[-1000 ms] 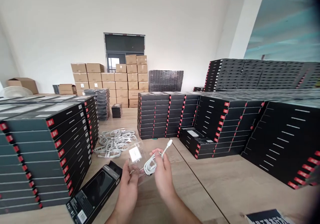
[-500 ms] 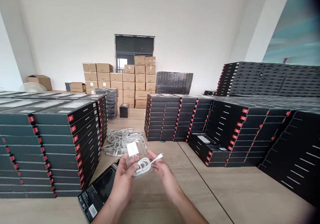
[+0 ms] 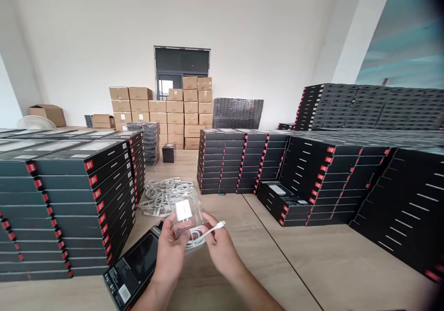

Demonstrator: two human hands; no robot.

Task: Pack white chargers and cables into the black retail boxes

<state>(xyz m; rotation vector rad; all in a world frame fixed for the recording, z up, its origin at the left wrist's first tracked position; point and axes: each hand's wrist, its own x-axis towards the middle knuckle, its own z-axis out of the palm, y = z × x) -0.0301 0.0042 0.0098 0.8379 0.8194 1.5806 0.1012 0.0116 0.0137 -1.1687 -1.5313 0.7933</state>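
Observation:
Between my hands, above the table, is a clear plastic tray (image 3: 196, 203) with a white charger plug (image 3: 183, 210) in its upper part. A coiled white charging cable (image 3: 196, 240) lies in its lower part, its connector end sticking out to the right. My left hand (image 3: 172, 242) is closed on the tray's left side, thumb over the front. My right hand (image 3: 218, 243) grips the right side near the cable; some of its fingers are hidden behind the tray. Beyond them lies a pile of white cables (image 3: 163, 193). An open black box (image 3: 133, 267) rests beside my left forearm.
Tall stacks of black boxes with red tabs stand at the left (image 3: 69, 209) and right (image 3: 333, 177). A low box stack (image 3: 280, 202) juts forward at right. Dark trays (image 3: 151, 142) and brown cartons (image 3: 175, 117) stand farther back. A seam (image 3: 277, 241) crosses the wooden table (image 3: 347, 265).
The coiled cable has sunk lower against the clear tray, and my right hand has closed in on the tray's right side. The whole view has shifted slightly.

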